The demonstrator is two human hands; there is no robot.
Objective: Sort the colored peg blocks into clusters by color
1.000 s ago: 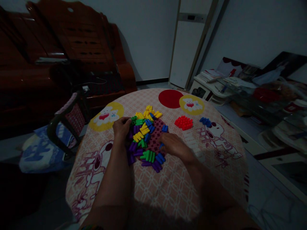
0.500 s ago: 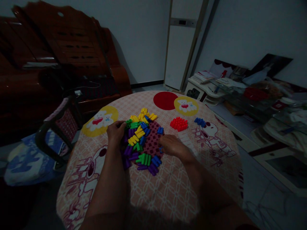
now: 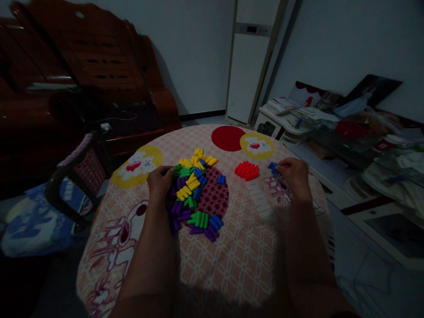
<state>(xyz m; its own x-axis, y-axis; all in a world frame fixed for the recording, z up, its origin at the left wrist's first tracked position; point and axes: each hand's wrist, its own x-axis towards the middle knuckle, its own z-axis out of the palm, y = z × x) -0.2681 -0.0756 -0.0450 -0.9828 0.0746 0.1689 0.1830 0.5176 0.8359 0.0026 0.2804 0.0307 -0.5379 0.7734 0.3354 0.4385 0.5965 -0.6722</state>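
A heap of plastic building blocks in green, purple, yellow and blue lies on the table; a yellow block (image 3: 183, 193) is near its middle. My left hand (image 3: 159, 182) rests at the heap's left edge, fingers closed, with the tips against a green block (image 3: 178, 169). What is inside that pinch is hidden. At the table's right side my right hand (image 3: 295, 176) pinches a blue block, mostly covered by the fingers, beside the small group of blue blocks (image 3: 273, 167). A cluster of red blocks (image 3: 247, 170) stands left of it. One blue block (image 3: 221, 179) lies apart, right of the heap.
The round table has a patterned cloth (image 3: 241, 260). A chair (image 3: 88, 163) stands at the left, with a wooden sofa (image 3: 99, 66) behind. To the right is a cluttered glass-topped cabinet (image 3: 351, 137); a tall white unit (image 3: 248, 75) stands at the back.
My right hand has moved right and away from me, from beside the heap to the blue group. A blue block beneath it has left its spot. My left hand stays put.
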